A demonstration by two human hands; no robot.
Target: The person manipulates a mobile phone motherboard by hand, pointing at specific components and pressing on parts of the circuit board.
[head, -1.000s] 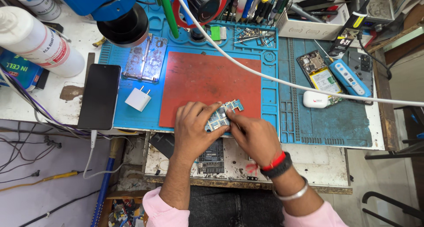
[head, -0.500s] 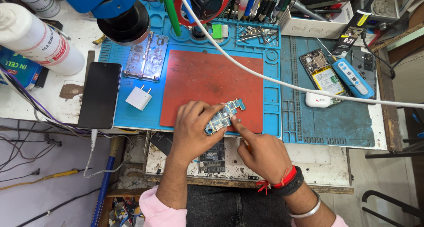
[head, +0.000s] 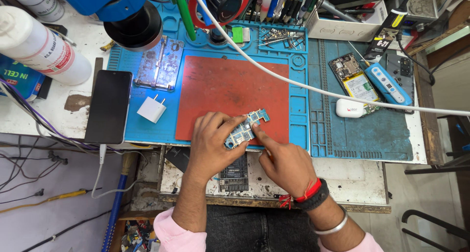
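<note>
Roughly at the near edge of the red mat (head: 230,93), both hands work on a small circuit board (head: 247,128). Left hand (head: 211,145) has its fingers curled round the board's lower end, pinching it so it sits tilted, long axis running up to the right. Right hand (head: 286,164) is mostly curled, index finger stretched out with its tip touching the board's near edge; it holds nothing. Board is narrow, bluish with silver shielding cans and small parts, irregular outline, upper end poking past the left fingertips over the mat. Red mat lies inside a blue work mat (head: 367,134) on the tabletop (head: 357,181); most of the red surface beyond the hands is open. Left of the hands, a white charger plug (head: 152,109) sits on the blue mat, and a black phone (head: 108,106) lies at its left edge, well apart. Right side: a white cable (head: 313,88) crosses diagonally above the hands, a white oval case (head: 350,108) and an opened phone (head: 353,80) lie beyond it. Microscope head (head: 132,22) overhangs the far left corner. Near tabletop edge runs just under both wrists.
</note>
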